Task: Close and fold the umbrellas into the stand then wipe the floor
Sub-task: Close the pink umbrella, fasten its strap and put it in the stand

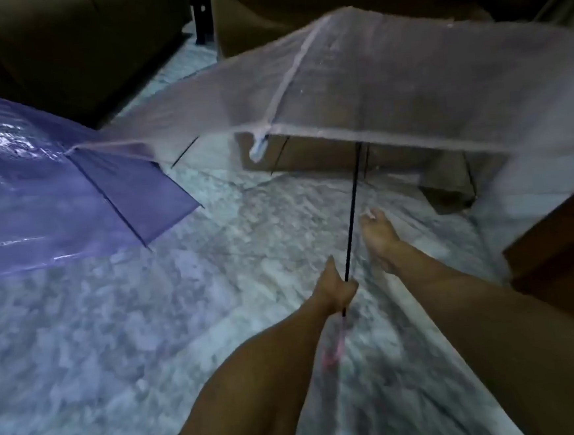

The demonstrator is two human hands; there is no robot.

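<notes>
An open, see-through umbrella with pale pink trim hangs tilted in front of me, its canopy blurred. My left hand is shut around its black shaft, just above the pink handle. My right hand hovers to the right of the shaft with its fingers loosely apart, holding nothing. A second umbrella, purple and open, rests on the floor at the left, its canopy wet and shiny. No umbrella stand or cloth is in view.
Dark brown sofas stand along the back, with a dark furniture leg in the gap between them. A brown piece of furniture juts in at the right. The floor is pale marbled tile.
</notes>
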